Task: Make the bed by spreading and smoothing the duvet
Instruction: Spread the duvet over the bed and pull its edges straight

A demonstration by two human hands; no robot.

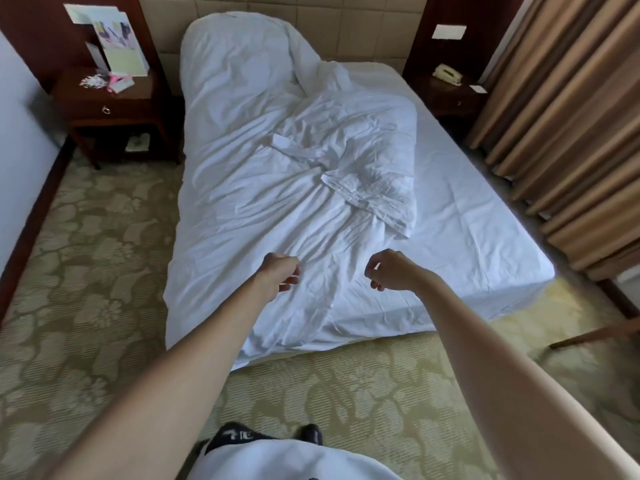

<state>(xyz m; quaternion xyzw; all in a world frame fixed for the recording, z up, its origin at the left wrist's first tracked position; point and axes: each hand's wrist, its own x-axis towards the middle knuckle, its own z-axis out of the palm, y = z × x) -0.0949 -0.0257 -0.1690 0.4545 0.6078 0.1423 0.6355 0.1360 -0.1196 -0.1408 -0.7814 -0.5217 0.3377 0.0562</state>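
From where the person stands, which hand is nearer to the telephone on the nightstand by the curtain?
The right hand. It hovers over the duvet near the foot of the bed, on the telephone's side. The left hand hovers further toward the other side. Both are far from it.

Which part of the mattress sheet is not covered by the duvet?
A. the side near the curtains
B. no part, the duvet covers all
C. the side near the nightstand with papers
A: the duvet lies bunched away from the curtains, leaving the sheet bare there.
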